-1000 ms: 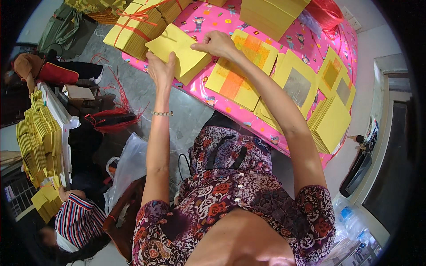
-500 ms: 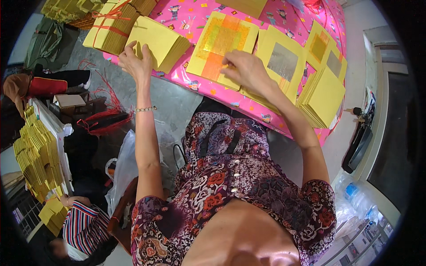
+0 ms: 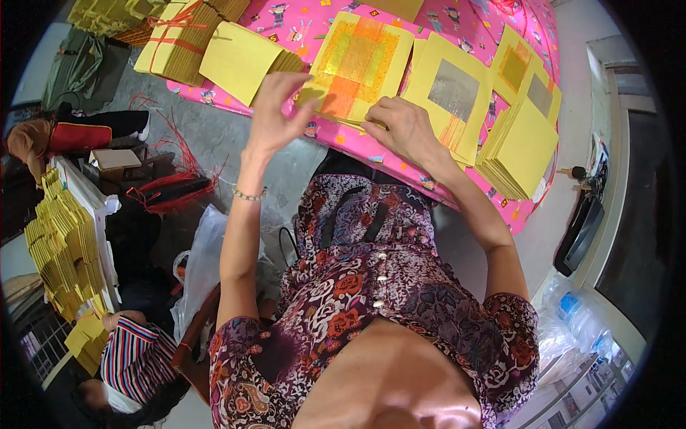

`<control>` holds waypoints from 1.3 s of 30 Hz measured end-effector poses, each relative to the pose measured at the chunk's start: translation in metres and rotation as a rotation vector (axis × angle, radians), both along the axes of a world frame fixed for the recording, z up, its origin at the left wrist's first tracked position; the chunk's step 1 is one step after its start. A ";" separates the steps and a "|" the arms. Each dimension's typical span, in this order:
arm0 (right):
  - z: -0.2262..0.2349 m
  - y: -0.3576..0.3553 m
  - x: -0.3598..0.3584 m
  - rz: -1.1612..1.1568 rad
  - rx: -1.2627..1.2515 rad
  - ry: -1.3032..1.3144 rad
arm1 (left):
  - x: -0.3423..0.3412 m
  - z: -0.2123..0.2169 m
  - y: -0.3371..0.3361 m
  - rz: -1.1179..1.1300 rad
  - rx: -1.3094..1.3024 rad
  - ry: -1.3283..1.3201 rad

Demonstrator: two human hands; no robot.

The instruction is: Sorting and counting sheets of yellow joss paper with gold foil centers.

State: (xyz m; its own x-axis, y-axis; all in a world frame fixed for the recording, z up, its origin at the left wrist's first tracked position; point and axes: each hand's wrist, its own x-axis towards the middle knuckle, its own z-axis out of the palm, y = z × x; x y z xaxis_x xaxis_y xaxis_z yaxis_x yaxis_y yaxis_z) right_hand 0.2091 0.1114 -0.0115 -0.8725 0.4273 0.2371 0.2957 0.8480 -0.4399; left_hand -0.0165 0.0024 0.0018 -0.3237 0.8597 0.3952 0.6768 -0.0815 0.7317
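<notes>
My left hand [image 3: 279, 118] is open, its fingers spread, between a stack of plain yellow paper [image 3: 239, 63] and a pile of yellow sheets with an orange and gold print [image 3: 357, 61]. Its fingertips come close to the printed pile's lower left corner. My right hand [image 3: 406, 127] has its fingers curled in at that pile's lower right corner; what lies between the fingertips is hidden. Beside it on the right is another pile of yellow sheets with a silver square [image 3: 454, 91].
On the pink patterned tablecloth [image 3: 343, 146] stand a bundle tied with red string [image 3: 179, 43] and a yellow stack [image 3: 520, 154] at the right. Another person in a striped sleeve [image 3: 136, 357] sits lower left by more yellow bundles [image 3: 61, 243]. Red strings [image 3: 179, 171] lie on the floor.
My left hand has left the plain stack and moved right and toward me, to the printed pile. My right hand has shifted slightly right and nearer, off the print to the pile's corner.
</notes>
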 end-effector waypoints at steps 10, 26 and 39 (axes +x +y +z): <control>-0.003 0.004 -0.001 -0.091 -0.216 0.004 | 0.007 -0.025 0.002 -0.235 -0.199 0.245; 0.004 0.009 -0.003 -0.154 -0.338 -0.048 | 0.007 -0.026 0.003 -0.215 -0.205 0.223; 0.007 0.010 -0.004 -0.169 -0.353 -0.080 | 0.007 -0.025 0.002 -0.213 -0.224 0.214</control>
State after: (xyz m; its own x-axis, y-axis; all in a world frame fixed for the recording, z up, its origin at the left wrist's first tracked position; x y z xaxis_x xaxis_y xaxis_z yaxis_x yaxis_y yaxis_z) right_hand 0.2053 0.1212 -0.0041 -0.7926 0.6096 -0.0162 0.4636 0.5852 -0.6653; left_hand -0.0091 0.0049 -0.0233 -0.0586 0.9716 0.2292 0.8011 -0.0912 0.5915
